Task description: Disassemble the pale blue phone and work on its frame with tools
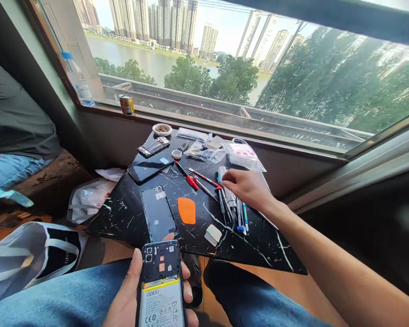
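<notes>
L hand (125,290) is wrapped round the opened phone (163,297), held low, just off the near edge of the table (197,240); rear's off, batt. (160,302) seated, upper section covered, so prob. just opened up, w/ closing undone. What looks like its back cover (157,215) lies apart on the table, orange sheet (187,210) beside it. Next, metal tools (222,204); R hand (248,187) at a white-teal tube (221,172), can't tell if pinching or only touching.

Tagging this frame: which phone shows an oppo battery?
The phone in the left hand: its back is off, baring the battery. The glossy slab and silvery frame on the table show no readable oppo lettering.
</notes>
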The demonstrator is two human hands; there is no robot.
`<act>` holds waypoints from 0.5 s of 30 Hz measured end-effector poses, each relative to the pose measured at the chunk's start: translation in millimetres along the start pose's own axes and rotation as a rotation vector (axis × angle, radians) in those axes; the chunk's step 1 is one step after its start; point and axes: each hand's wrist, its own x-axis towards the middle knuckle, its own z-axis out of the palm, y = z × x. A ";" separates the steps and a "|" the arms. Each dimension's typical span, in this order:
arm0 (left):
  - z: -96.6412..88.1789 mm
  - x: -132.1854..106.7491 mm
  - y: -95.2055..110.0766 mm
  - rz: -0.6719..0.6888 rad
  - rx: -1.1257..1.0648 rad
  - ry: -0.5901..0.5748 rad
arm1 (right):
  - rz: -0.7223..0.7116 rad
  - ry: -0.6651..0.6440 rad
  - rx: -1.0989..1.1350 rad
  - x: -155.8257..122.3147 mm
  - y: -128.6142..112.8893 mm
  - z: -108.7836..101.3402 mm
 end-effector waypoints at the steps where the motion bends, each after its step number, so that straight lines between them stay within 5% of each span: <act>1: 5.4 0.1 2.8 0.009 0.019 0.030 | -0.033 -0.010 -0.002 10.5 -8.4 5.8; 7: 40.0 -4.2 27.3 0.185 0.137 0.305 | -0.059 -0.061 -0.111 62.9 -49.2 7.0; 10: 43.1 3.9 32.6 0.235 0.121 0.364 | 0.059 -0.086 -0.200 62.6 -38.8 -1.0; 15: 31.5 25.0 28.0 0.199 0.018 0.295 | 0.216 -0.221 -0.311 47.8 -3.9 5.9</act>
